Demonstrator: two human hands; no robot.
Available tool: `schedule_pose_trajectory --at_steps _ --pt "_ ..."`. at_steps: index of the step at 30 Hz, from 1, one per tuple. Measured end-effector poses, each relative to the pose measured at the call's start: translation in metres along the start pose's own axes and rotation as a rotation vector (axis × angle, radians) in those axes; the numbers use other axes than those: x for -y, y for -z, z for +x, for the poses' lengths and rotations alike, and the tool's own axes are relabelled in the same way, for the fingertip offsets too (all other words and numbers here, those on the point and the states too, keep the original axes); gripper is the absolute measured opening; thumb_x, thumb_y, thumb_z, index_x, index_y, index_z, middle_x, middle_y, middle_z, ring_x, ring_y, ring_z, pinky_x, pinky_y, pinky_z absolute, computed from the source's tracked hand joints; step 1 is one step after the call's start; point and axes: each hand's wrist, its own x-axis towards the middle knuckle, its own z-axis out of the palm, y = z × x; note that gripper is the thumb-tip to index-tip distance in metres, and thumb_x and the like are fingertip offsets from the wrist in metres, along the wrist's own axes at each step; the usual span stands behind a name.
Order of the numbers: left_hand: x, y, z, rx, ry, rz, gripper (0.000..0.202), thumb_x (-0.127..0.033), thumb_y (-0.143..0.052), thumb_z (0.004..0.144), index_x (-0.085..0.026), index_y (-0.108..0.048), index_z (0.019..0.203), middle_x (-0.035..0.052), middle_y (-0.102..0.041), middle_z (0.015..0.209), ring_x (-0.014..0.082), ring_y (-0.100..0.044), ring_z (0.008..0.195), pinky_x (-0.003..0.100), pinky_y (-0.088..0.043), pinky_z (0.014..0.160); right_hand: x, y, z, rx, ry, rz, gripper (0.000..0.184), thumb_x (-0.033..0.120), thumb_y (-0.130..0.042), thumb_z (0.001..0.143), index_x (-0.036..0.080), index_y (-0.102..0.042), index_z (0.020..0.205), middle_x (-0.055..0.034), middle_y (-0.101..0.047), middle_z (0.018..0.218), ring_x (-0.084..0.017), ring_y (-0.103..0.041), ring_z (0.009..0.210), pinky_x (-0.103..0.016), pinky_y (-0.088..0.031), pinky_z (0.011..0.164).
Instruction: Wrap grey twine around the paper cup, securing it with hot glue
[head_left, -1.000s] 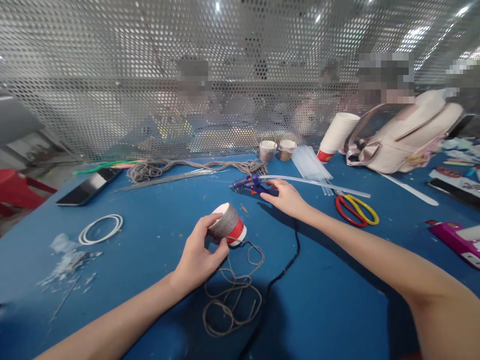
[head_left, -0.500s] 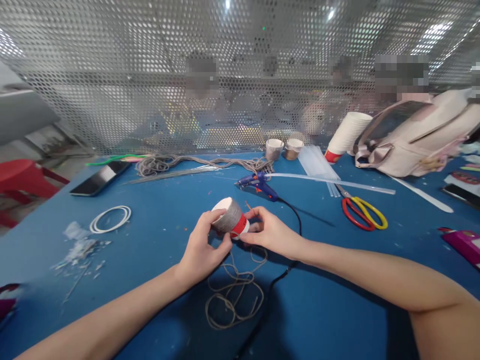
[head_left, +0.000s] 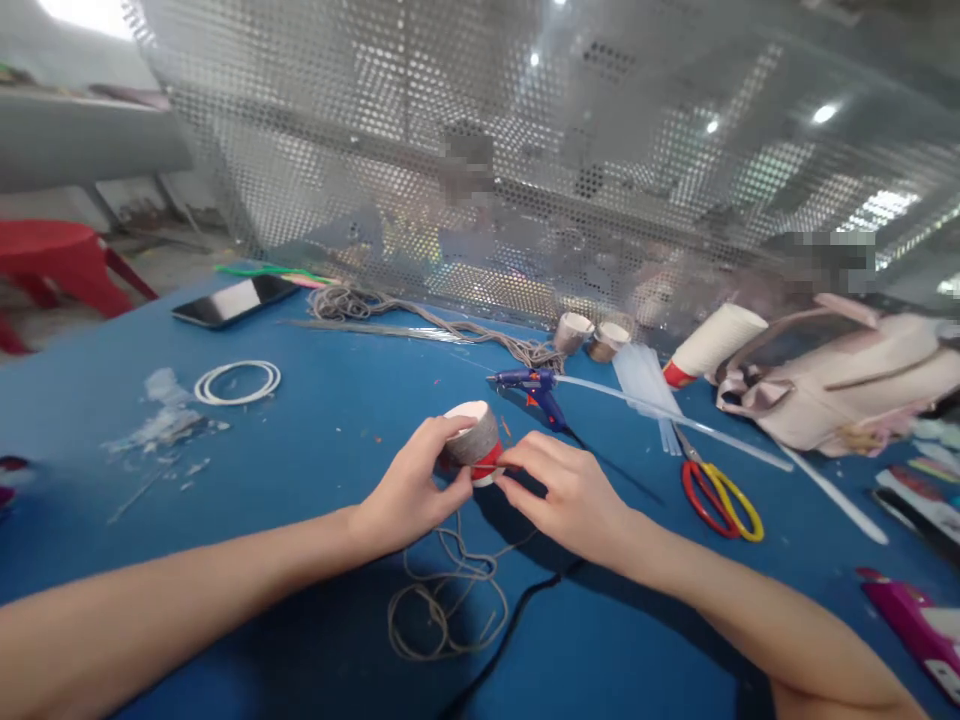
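Observation:
Tilted in front of me is a paper cup (head_left: 478, 440), its upper part wound with grey cord and a red and white band bare near its base. My left hand (head_left: 424, 475) grips the cup from the left, fingers at the rim and thumb low on the side. At the cup's right side my right hand (head_left: 562, 490) pinches a strand of the grey cord, drawn across the red band. Loose cord (head_left: 442, 620) lies in loops on the table below the hands. A blue glue gun (head_left: 529, 390) with a long clear stick rests just beyond.
Scissors (head_left: 720, 495), clear glue sticks (head_left: 645, 385), a cup stack (head_left: 716, 340) and a backpack (head_left: 862, 375) lie to the right. Two wrapped cups (head_left: 574, 333) and a cord bundle (head_left: 349, 300) sit behind. A phone (head_left: 232, 300) and a white coil (head_left: 238, 383) are left.
My right hand has shifted from holding the cup's base to pinching the cord beside it. The view has tilted and turned; the left hand still holds the cup.

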Motion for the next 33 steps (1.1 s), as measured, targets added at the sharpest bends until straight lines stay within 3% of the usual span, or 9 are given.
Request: schedule_pose_trajectory --at_steps 3,7,18,26,33 --pt "-0.002 -0.004 0.001 -0.001 0.02 -0.05 0.04 -0.016 -0.054 0.077 -0.021 -0.049 0.116 0.0064 -0.063 0.101 0.0148 -0.06 0.079 0.027 -0.052 0.066 -0.003 0.002 0.001 -0.041 0.106 -0.097 0.018 0.02 -0.049 0.092 0.018 -0.066 0.093 -0.0059 -0.063 0.078 -0.016 -0.058 0.072 -0.028 -0.046 0.065" --pt "-0.003 -0.006 0.002 -0.008 0.043 -0.081 0.042 -0.019 -0.058 0.076 -0.022 -0.051 0.118 0.0072 -0.065 0.105 0.0175 -0.062 0.085 0.029 -0.052 0.07 -0.011 -0.003 0.002 -0.087 0.145 -0.106 0.018 0.019 -0.05 0.092 0.018 -0.069 0.092 -0.0054 -0.062 0.072 -0.016 -0.056 0.067 -0.029 -0.045 0.061" --pt "-0.006 -0.003 0.001 0.041 0.1 -0.175 0.044 -0.02 -0.058 0.074 -0.022 -0.053 0.118 0.0071 -0.067 0.108 0.0134 -0.062 0.07 0.025 -0.051 0.059 -0.014 -0.015 0.004 -0.223 0.136 -0.038 0.015 0.021 -0.053 0.09 0.019 -0.063 0.079 -0.0044 -0.061 0.068 -0.016 -0.054 0.063 -0.029 -0.043 0.057" --pt "-0.008 -0.001 0.002 0.049 0.089 -0.155 0.044 -0.022 -0.058 0.074 -0.019 -0.053 0.118 0.0087 -0.066 0.11 0.0153 -0.063 0.077 0.025 -0.052 0.06 -0.014 -0.017 0.003 -0.241 0.089 0.049 0.011 0.019 -0.056 0.088 0.019 -0.06 0.077 -0.003 -0.06 0.069 -0.015 -0.054 0.064 -0.029 -0.043 0.059" --pt "-0.01 0.002 0.003 0.032 0.083 -0.132 0.04 -0.023 -0.058 0.073 -0.021 -0.055 0.113 0.0061 -0.067 0.1 0.0158 -0.063 0.075 0.025 -0.052 0.061 -0.014 -0.016 0.003 -0.253 0.069 0.061 0.011 0.019 -0.057 0.087 0.018 -0.059 0.077 -0.0026 -0.059 0.069 -0.015 -0.054 0.064 -0.028 -0.042 0.06"
